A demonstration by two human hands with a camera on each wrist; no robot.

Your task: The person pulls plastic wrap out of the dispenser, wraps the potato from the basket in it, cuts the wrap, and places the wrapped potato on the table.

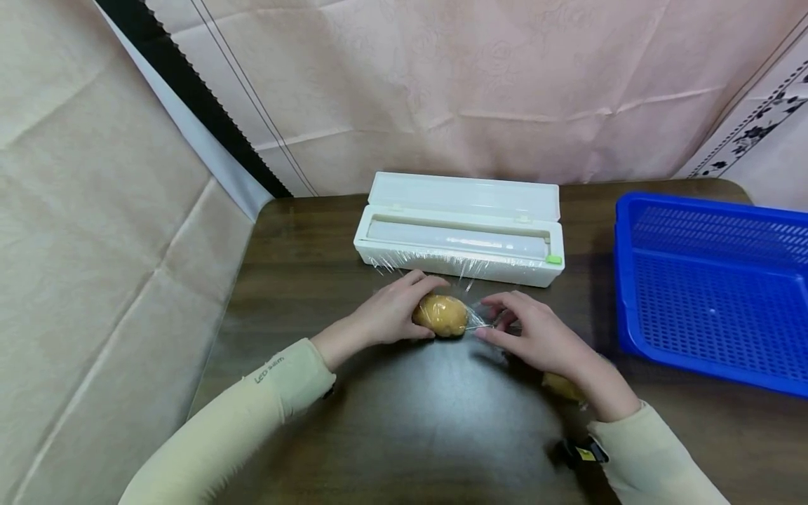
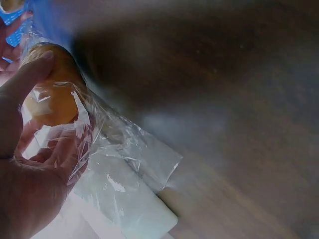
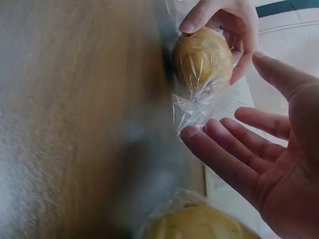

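A yellow-brown potato (image 1: 444, 315) wrapped in clear cling film is held by my left hand (image 1: 394, 308), thumb on the near side and fingers on the far side. At its right end the film gathers into a twisted tail (image 3: 194, 112). My right hand (image 1: 536, 333) is beside that tail, fingers spread and loosely bent, fingertips right at the film's end. Loose film (image 2: 144, 149) also sticks out past the potato in the left wrist view. A second wrapped potato (image 3: 199, 224) lies on the table, partly hidden under my right forearm in the head view.
Behind the hands stands a white cling film dispenser (image 1: 454, 270), lid raised, with a film roll inside and film hanging over its front. A blue plastic basket (image 1: 625, 294) sits at the right of the dark wooden table (image 1: 284, 280). Patterned cloth hangs behind.
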